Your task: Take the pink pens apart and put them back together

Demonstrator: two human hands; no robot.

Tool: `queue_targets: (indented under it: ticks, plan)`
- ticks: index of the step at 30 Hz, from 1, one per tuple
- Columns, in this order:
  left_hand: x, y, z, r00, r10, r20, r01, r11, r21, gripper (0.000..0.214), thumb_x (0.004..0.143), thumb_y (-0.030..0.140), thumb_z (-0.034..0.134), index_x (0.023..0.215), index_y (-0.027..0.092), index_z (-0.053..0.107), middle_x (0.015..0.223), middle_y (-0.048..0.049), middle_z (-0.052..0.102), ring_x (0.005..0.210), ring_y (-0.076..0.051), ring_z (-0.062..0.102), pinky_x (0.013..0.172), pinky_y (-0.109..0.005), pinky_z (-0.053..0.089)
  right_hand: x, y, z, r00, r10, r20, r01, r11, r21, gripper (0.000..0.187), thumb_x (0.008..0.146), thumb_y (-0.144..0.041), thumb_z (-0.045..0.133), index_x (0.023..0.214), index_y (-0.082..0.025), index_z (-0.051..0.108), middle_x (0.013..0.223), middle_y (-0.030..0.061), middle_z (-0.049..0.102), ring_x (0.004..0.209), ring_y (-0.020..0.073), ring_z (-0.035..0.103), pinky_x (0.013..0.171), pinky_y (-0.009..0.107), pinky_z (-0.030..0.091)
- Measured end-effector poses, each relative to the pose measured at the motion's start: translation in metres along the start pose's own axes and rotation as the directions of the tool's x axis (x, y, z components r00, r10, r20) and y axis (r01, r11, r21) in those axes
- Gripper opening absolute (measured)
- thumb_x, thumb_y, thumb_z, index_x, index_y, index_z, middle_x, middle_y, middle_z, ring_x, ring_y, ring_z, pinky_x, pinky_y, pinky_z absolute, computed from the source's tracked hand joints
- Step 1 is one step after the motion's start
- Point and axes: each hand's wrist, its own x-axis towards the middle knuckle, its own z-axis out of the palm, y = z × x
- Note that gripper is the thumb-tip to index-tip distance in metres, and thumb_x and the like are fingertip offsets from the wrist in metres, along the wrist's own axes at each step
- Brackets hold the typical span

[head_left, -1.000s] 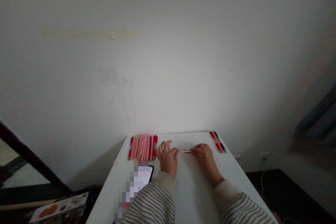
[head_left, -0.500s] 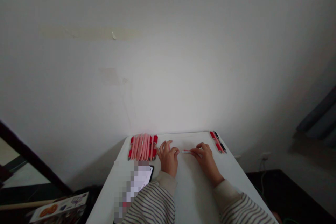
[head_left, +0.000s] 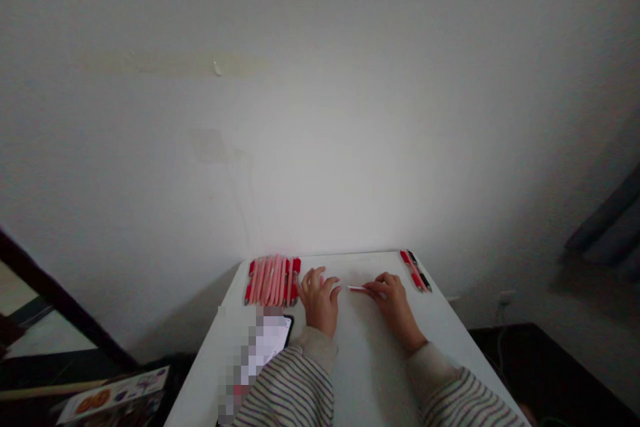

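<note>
My left hand (head_left: 320, 303) is over the table right of the pink pens, its fingers spread and its thumb and forefinger apart. A small pink patch shows between its fingers, and I cannot tell what it is. My right hand (head_left: 393, 303) pinches a thin white-and-red stick (head_left: 356, 288), which points left toward my left thumb without touching it. Its other end is hidden in my fingers. A row of pink pens (head_left: 270, 280) with red parts lies close together left of my left hand. At the far right corner lie a red-and-pink pen (head_left: 414, 272) and a black pen (head_left: 421, 272).
The white table (head_left: 357, 373) stands against a pale wall (head_left: 350, 147). A phone (head_left: 273, 340) with a lit, partly blurred screen lies by my left forearm. A printed box (head_left: 115, 397) is low on the left, and a wall socket (head_left: 507, 297) is on the right.
My left thumb and forefinger, close together before, have moved apart. My right hand still pinches the stick, which has shifted very slightly.
</note>
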Motion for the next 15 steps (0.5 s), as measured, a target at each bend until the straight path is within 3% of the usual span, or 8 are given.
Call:
queue_targets:
  ticks: [9, 15]
  plan:
    - [-0.0010, -0.0018, -0.0089, 0.997, -0.070, -0.028, 0.075, 0.957, 0.281, 0.019, 0.079, 0.027, 0.061, 0.097, 0.028, 0.067, 0.123, -0.0056, 0.055, 0.124, -0.032, 0.037, 0.106, -0.062, 0.021, -0.0001, 0.0054, 0.0006, 0.998, 0.049, -0.041, -0.048, 0.999, 0.025, 0.017, 0.085, -0.030, 0.057, 0.089, -0.027, 0.074, 0.088, 0.0067, 0.062, 0.090, 0.0230, 0.052, 0.081, 0.036, 0.042]
    - [-0.0014, -0.0041, -0.0070, 0.991, -0.132, -0.004, 0.125, 0.924, 0.360, 0.023, 0.078, 0.030, 0.060, 0.099, 0.025, 0.066, 0.125, -0.0085, 0.053, 0.126, -0.032, 0.037, 0.105, -0.067, 0.021, -0.0003, 0.0087, 0.0019, 0.997, 0.054, -0.049, -0.053, 0.998, 0.030, 0.017, 0.085, -0.032, 0.057, 0.089, -0.028, 0.074, 0.086, 0.0060, 0.062, 0.088, 0.0220, 0.052, 0.079, 0.035, 0.042]
